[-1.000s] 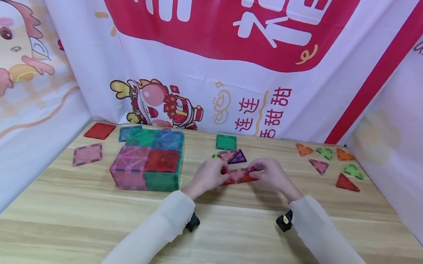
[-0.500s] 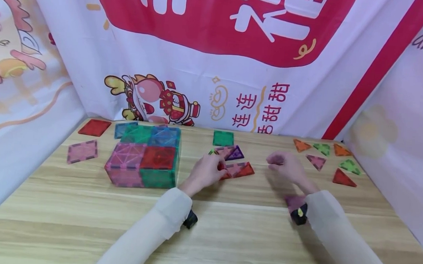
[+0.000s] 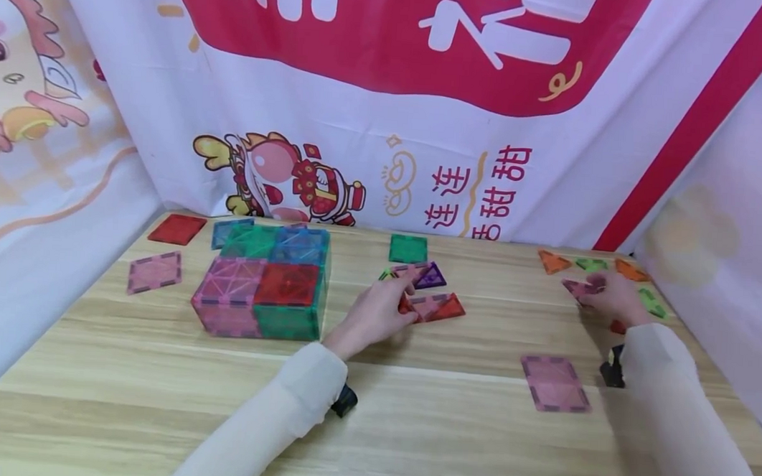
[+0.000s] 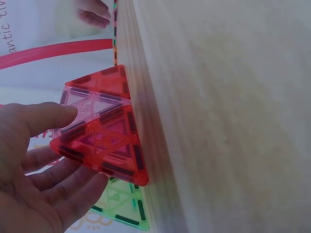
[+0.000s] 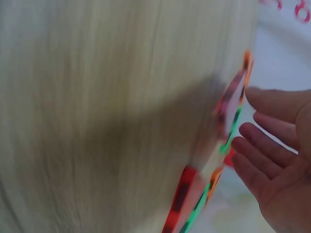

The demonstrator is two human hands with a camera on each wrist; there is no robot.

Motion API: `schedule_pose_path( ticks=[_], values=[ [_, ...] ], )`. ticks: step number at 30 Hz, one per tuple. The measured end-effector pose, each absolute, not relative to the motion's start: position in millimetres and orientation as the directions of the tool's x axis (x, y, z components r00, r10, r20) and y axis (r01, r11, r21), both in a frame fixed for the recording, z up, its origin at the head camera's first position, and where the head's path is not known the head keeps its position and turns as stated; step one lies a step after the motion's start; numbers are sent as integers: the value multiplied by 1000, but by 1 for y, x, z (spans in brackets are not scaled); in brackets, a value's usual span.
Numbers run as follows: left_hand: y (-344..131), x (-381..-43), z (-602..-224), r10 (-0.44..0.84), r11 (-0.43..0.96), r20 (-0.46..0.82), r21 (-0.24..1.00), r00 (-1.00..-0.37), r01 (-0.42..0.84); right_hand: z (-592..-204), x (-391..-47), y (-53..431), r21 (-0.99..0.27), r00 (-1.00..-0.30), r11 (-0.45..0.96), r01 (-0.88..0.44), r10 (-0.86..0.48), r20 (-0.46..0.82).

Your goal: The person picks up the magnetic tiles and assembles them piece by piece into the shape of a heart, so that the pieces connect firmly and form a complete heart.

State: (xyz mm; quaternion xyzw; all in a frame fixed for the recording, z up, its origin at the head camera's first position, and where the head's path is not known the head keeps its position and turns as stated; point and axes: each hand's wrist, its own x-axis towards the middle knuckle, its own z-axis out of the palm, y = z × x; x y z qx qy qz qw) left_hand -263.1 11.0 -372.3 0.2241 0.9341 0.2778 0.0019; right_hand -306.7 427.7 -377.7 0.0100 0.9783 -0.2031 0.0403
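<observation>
My left hand (image 3: 377, 311) pinches the left end of a flat strip of magnetic tiles, thumb above and fingers below. In the left wrist view the strip shows a red triangle tile (image 4: 104, 141), a pink triangle tile (image 4: 90, 103) and another red triangle tile (image 4: 107, 81) joined edge to edge. Behind it lie a pink tile, a purple triangle tile (image 3: 432, 276) and a light green triangle tile (image 4: 121, 199), partly hidden. At far right my right hand (image 3: 618, 297) pinches a dark pink triangle tile (image 3: 577, 287), tilted and blurred in the right wrist view.
A box of clear coloured tiles (image 3: 289, 319) stands left of my left hand. Orange (image 3: 553, 261) and green triangles (image 3: 653, 302) surround my right hand. A pink square tile (image 3: 556, 384) lies nearer me; a green square (image 3: 408, 249) lies at the back by the cloth wall.
My right hand has left the tile strip and moved right to the dark pink triangle, which is now tilted. The pink square has come into view. My left hand stays at the strip.
</observation>
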Motion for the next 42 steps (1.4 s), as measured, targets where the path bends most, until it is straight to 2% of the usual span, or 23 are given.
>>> schedule_pose_path(
  ticks=[5, 8, 16, 21, 29, 36, 38, 42],
  values=[
    [15, -256, -369, 431, 735, 115, 531, -895, 422, -378, -305, 445, -304, -975, 952, 26, -43, -219],
    [15, -250, -364, 424, 724, 144, 539, -894, 430, -376, -304, 448, -264, -971, 964, -8, -71, -230],
    [21, -236, -342, 398, 695, 283, 527, -873, 488, -371, -298, 447, -344, -980, 939, -9, -77, -186],
    [32, -225, -334, 420, 662, 350, 513, -837, 546, -377, -293, 438, -358, -990, 927, -113, -136, -38],
    [65, -211, -334, 503, 578, 300, 580, -810, 574, -373, -273, 403, -491, -975, 842, -224, -200, 102],
    [88, -215, -346, 491, 540, 212, 686, -845, 487, -364, -246, 352, -599, -941, 729, -331, -213, 261],
    [92, -216, -350, 478, 538, 194, 706, -857, 460, -363, -238, 335, -665, -943, 670, -331, -209, 259],
    [95, -216, -357, 462, 540, 165, 727, -871, 424, -361, -217, 306, -776, -966, 577, -254, -189, 176]
  ],
)
